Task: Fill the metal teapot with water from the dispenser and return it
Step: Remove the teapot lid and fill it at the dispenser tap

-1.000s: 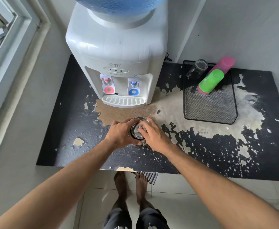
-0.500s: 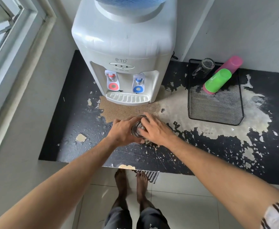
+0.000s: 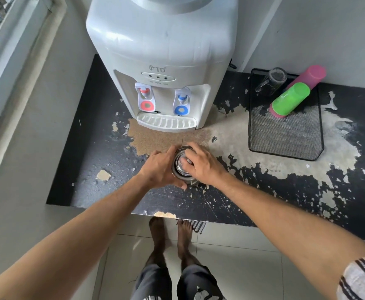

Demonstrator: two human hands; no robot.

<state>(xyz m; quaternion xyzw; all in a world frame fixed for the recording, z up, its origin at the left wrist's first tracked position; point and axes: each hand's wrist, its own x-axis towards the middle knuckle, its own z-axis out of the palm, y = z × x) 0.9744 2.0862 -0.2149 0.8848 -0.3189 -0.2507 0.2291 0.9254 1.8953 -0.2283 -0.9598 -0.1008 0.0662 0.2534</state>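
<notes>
Now teapot between both hands' fingers.

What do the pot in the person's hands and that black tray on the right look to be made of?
The teapot looks like polished steel: its rim gives bright mirror-like reflections. The tray seems black wire mesh, probably coated metal, since the tabletop shows through its fine weave.

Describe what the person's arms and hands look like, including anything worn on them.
Both forearms are bare, with no watch, rings or gloves visible on the left hand or right hand. Only the right upper arm shows clothing: a short light grey sleeve with dark stripes. The left arm shows no sleeve in view.
</notes>
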